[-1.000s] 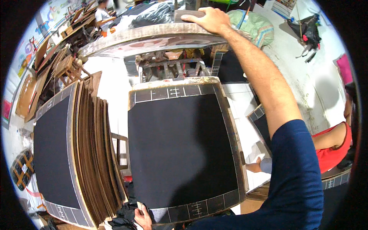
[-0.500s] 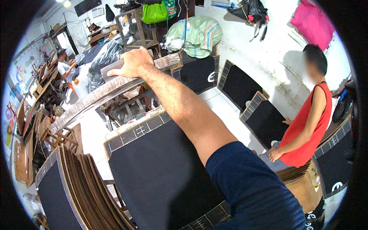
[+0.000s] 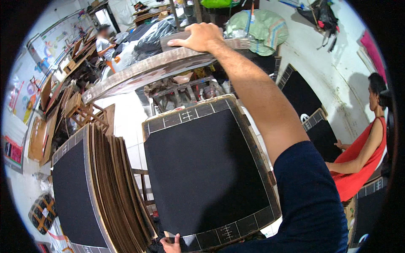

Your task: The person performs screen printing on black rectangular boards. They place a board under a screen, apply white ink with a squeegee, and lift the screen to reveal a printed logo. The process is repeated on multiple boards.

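Note:
My right hand (image 3: 201, 37) reaches far forward, its fingers over the upper edge of a tilted screen frame (image 3: 156, 62) with a whitish, worn rim. Beside the thumb, a flat brownish piece (image 3: 171, 41) stands up from that rim. Below lies a large black panel (image 3: 202, 168) with white ruled marks along its far and near ends. At the panel's near left corner, my left hand (image 3: 171, 245) shows partly, thumb on top, gripping the corner; its wrist is out of view. My right arm's shadow darkens the panel's right side.
A thick stack of similar boards (image 3: 109, 185) stands close on the left. To the right, a person in a red top (image 3: 365, 158) sits beside more black panels (image 3: 322, 137). Another person (image 3: 104, 46) is at the far left. A green sack (image 3: 261, 31) stands at the back.
My view has turned, so the scene sits farther right and the far things higher. My left hand has come into view at the panel's corner. My right hand stays on the screen frame.

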